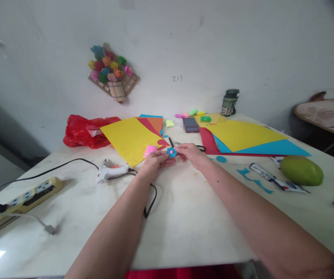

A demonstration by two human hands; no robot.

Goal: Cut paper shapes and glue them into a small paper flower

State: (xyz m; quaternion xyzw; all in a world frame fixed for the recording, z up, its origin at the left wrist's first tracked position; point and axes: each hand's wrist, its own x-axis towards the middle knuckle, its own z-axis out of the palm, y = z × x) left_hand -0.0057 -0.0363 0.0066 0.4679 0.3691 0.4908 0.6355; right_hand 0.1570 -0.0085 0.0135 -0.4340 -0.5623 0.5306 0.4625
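Blue paper flower (169, 150) to the right of the glue gun (118, 171), its edges pinched between closed fingers of the left hand (155, 159) and right hand (192, 152). This piece appears already cut out, with a pink dot (171, 152) at its centre; whether the dot is firmly fixed cannot be told. Much farther right of the glue gun lie blue scraps (244, 172), while the yellow sheet (133, 138) behind it seems mostly uncut.
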